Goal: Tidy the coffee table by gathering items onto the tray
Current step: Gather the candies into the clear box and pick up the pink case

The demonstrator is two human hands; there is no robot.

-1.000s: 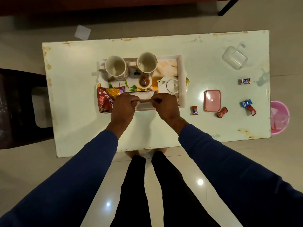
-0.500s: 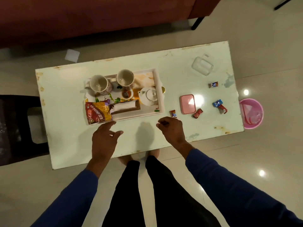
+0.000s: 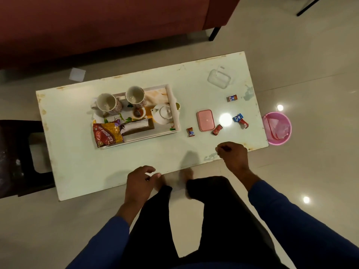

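The white tray (image 3: 173, 101) sits left of centre on the pale coffee table (image 3: 77, 152). It holds two cups (image 3: 106, 102) (image 3: 134, 95), a white teapot (image 3: 162, 113), a small bowl (image 3: 138, 113), a brown tissue holder (image 3: 138, 126) and a red-and-gold snack packet (image 3: 107, 134). Right of the tray lie a pink box (image 3: 206, 120) and several wrapped candies (image 3: 190, 131) (image 3: 217, 129) (image 3: 240, 120) (image 3: 232, 98). My left hand (image 3: 138, 184) hovers at the table's near edge, fingers loosely curled and empty. My right hand (image 3: 234, 154) is curled over the near right edge and holds nothing.
A clear plastic container (image 3: 219, 78) stands at the table's far right. A pink bin (image 3: 276, 128) sits on the floor past the right end. A dark stool (image 3: 19, 156) is at the left end, and a red sofa (image 3: 97, 22) lies beyond the table.
Both hands let go of the tissue holder in the tray and drew back to the table's near edge. My view rose and pulled away from the table.
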